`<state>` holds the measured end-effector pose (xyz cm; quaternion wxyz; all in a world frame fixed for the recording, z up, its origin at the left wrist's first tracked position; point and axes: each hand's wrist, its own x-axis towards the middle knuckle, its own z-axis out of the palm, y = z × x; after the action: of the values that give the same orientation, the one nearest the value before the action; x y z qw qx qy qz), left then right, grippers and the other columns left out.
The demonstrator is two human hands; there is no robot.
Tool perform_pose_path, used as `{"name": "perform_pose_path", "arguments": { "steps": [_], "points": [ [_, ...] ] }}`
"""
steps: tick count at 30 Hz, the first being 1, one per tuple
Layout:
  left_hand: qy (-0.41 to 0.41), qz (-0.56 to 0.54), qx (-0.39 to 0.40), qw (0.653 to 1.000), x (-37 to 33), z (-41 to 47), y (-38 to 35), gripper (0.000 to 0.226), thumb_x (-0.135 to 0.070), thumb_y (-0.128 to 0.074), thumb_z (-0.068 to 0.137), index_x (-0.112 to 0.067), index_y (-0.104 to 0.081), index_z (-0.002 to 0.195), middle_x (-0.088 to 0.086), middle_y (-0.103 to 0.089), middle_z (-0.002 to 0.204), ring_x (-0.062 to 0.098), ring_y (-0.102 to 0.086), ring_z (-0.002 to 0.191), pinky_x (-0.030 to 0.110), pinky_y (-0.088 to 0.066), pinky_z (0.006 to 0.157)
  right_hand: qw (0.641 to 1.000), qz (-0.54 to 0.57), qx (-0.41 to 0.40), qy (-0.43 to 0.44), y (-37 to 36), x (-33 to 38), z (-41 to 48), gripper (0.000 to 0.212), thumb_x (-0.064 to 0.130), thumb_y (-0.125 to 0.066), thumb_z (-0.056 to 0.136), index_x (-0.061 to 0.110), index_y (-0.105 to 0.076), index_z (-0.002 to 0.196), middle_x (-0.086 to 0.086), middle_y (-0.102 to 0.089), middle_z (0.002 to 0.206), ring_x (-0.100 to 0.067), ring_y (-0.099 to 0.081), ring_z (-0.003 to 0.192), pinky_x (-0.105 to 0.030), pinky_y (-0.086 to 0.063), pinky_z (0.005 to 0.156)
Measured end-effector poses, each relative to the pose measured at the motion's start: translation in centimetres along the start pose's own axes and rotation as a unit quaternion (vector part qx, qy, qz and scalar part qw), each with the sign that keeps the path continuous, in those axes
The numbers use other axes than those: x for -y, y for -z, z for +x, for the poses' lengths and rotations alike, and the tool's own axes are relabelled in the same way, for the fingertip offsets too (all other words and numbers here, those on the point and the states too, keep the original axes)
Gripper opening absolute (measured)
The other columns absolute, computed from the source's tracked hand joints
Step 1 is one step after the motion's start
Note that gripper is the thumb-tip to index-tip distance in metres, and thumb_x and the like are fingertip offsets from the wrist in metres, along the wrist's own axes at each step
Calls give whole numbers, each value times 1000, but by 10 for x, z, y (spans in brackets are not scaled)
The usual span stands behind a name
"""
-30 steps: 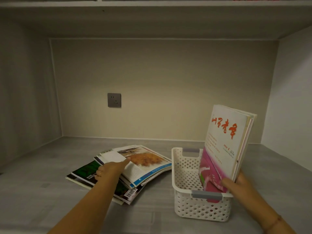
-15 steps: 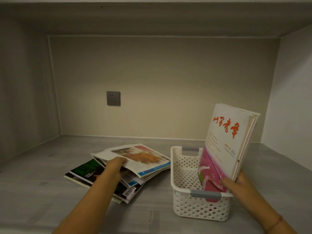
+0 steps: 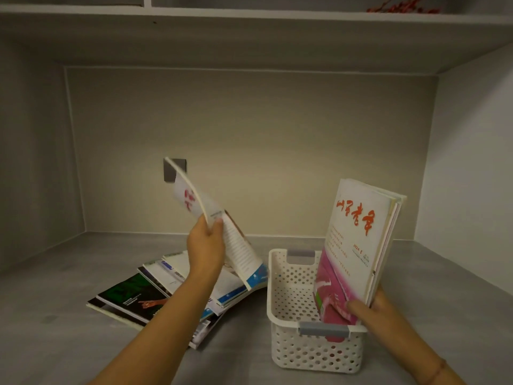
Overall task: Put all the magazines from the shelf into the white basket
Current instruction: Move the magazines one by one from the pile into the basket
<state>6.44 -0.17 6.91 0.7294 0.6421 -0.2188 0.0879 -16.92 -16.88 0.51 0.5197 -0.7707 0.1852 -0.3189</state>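
A white perforated basket (image 3: 291, 348) stands on the grey shelf at the right. Several magazines (image 3: 358, 240) stand upright in its right side, the front one white and pink with red characters; my right hand (image 3: 380, 309) grips their lower edge. My left hand (image 3: 206, 243) holds one magazine (image 3: 238, 251) lifted and bent in the air, above and left of the basket. A fanned pile of magazines (image 3: 133, 295) lies flat on the shelf below that hand, a dark green cover on its left side.
A grey wall socket (image 3: 170, 173) sits on the back wall, partly behind the lifted magazine. Side walls close the shelf bay at left and right, and another shelf board (image 3: 249, 15) runs overhead.
My left hand took the top magazine off the pile and raised it upright into the air. My right hand and the standing magazines stayed in place.
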Motion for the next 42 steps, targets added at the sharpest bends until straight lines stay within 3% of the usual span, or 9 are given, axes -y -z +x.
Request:
{"name": "perform_pose_path", "arguments": {
  "steps": [5, 10, 17, 24, 28, 32, 37, 40, 42],
  "points": [
    [-134, 43, 11, 990, -43, -24, -22, 14, -34, -49, 96, -36, -50, 82, -8, -60, 77, 7, -64, 71, 26, -56, 55, 1000, 6, 6, 8, -2, 3, 0, 70, 15, -60, 85, 27, -21, 141, 4, -46, 129, -17, -47, 117, -8, -50, 64],
    [-110, 26, 51, 992, -41, -62, -50, 18, -39, -47, 96, -26, -58, 103, -9, -64, 82, 9, -65, 76, 35, -59, 61, 999, 12, 13, 45, -3, 10, -4, 77, 51, -54, 72, 36, -20, 140, 13, -42, 134, -9, -42, 124, -27, -44, 98],
    [-106, 56, 124, 985, -15, -114, -78, 29, -31, -46, 98, -30, -57, 125, -5, -69, 94, 10, -65, 85, 33, -56, 75, 998, 26, 15, 61, -3, 16, -5, 52, 50, -49, 76, 49, -27, 122, 31, -41, 120, 17, -40, 108, 2, -41, 78],
    [-106, 31, 210, 971, -19, -116, -86, 32, -32, -43, 99, -25, -57, 127, -18, -65, 99, -3, -62, 95, 20, -55, 82, 996, 36, 31, 74, -2, 14, -3, 60, 51, -52, 76, 40, -29, 129, 24, -50, 116, 21, -53, 94, -6, -48, 70],
    [-111, 2, 271, 956, -21, -119, -92, 34, -29, -43, 100, -29, -53, 132, -11, -68, 109, 2, -64, 101, 30, -55, 89, 996, 24, 19, 79, -1, 8, 0, 52, 62, -55, 70, 54, -34, 117, 32, -60, 103, 12, -60, 87, -15, -55, 71],
    [-105, -46, 344, 932, -21, -125, -95, 40, -32, -39, 101, -36, -42, 141, -12, -60, 129, -4, -55, 116, 21, -46, 100, 995, 13, 16, 101, -1, 7, 1, 66, 56, -54, 74, 44, -27, 133, 29, -48, 127, 11, -49, 114, -8, -44, 88],
    [-78, -54, 466, 880, -24, -122, -85, 34, -46, -35, 99, -64, -38, 127, -38, -45, 133, -18, -39, 125, 1, -33, 97, 994, 23, 13, 104, 3, 6, 0, 65, 52, -56, 77, 42, -27, 135, 23, -45, 133, 9, -45, 121, -10, -41, 95],
    [-59, -52, 512, 855, -25, -112, -80, 38, -43, -37, 99, -55, -35, 135, -28, -39, 143, -17, -35, 128, 6, -31, 104, 995, 42, 9, 90, 4, 7, -2, 72, 69, -59, 65, 48, -30, 127, 23, -48, 129, 8, -48, 118, -14, -43, 94],
    [-62, -41, 529, 845, -27, -105, -78, 41, -40, -37, 100, -48, -32, 140, -25, -37, 146, -16, -34, 129, 1, -30, 100, 996, 43, 8, 81, 3, 7, -3, 65, 62, -57, 71, 46, -30, 128, 20, -48, 130, 5, -48, 119, -19, -42, 97]
  ]
}}
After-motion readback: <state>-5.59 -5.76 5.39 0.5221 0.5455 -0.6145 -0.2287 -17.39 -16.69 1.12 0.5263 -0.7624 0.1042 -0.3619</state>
